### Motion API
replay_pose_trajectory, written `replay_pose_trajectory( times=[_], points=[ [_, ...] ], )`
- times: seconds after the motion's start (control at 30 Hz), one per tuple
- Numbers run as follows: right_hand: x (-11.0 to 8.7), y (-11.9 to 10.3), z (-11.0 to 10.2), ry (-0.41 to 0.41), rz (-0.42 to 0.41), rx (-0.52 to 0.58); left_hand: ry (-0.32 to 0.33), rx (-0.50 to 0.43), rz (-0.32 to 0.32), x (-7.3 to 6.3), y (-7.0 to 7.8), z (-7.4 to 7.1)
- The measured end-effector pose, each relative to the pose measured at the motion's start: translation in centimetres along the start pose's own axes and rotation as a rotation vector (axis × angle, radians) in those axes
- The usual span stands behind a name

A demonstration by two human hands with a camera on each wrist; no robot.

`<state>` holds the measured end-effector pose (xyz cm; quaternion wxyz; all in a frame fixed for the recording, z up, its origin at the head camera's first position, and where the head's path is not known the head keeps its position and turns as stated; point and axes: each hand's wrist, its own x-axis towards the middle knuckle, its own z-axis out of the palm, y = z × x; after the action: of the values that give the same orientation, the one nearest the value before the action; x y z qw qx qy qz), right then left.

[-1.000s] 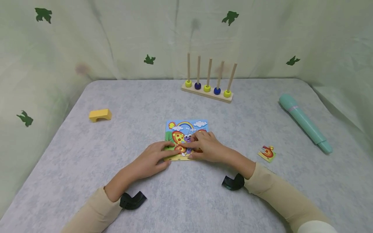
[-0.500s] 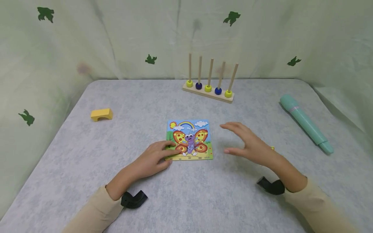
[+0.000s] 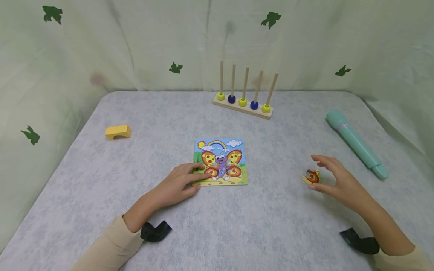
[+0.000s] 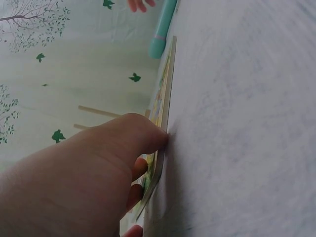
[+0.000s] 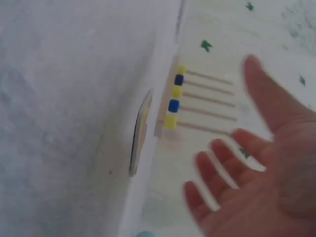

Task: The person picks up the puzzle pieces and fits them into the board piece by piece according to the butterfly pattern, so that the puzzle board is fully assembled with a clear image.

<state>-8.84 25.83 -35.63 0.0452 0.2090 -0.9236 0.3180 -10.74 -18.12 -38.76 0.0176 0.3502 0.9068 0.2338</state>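
A square butterfly jigsaw puzzle (image 3: 234,162) lies flat in the middle of the table. My left hand (image 3: 179,184) rests on its lower left corner, fingertips on top and thumb by the front edge, as the left wrist view also shows. To the right lies a loose puzzle piece (image 3: 312,177) with a red-orange swirl. My right hand (image 3: 342,184) hovers just beside and over this piece, thumb and fingers spread with a gap between them. In the right wrist view the piece (image 5: 139,133) appears edge-on, apart from the spread fingers (image 5: 215,168).
A wooden peg stand (image 3: 242,107) with yellow and blue beads stands at the back. A teal microphone-shaped toy (image 3: 356,143) lies at the right, beyond my right hand. The yellow arch block (image 3: 118,132) sits at the far left.
My right hand has lifted off the puzzle and travelled right to the loose piece, its fingers spreading. The left hand has stayed on the puzzle's corner.
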Motion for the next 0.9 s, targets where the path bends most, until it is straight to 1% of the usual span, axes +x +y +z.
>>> replay_pose_trajectory(
  times=[0.17,0.23,0.3,0.4,0.5,0.8,0.9],
  points=[
    [-0.4,2.3,0.6,-0.07,0.062,0.018,-0.001,-0.002,-0.002,0.0,0.1,-0.1],
    [-0.4,3.0,0.8,-0.086,0.077,0.01,0.001,-0.004,-0.001,0.0,0.0,0.0],
    [-0.4,3.6,1.1,-0.095,0.076,-0.011,0.002,-0.007,0.001,0.0,0.0,0.0],
    [-0.4,4.0,1.3,-0.084,0.03,-0.046,0.005,-0.008,0.004,0.1,0.0,0.0],
    [-0.4,4.0,1.4,-0.072,0.003,-0.066,0.004,-0.006,0.001,0.1,0.0,0.0],
    [-0.4,2.9,1.1,-0.105,0.054,-0.044,0.009,0.002,-0.004,0.0,-0.1,0.1],
    [-0.3,2.1,1.1,-0.104,0.04,-0.041,0.008,0.001,-0.005,0.0,-0.1,0.1]
  ],
)
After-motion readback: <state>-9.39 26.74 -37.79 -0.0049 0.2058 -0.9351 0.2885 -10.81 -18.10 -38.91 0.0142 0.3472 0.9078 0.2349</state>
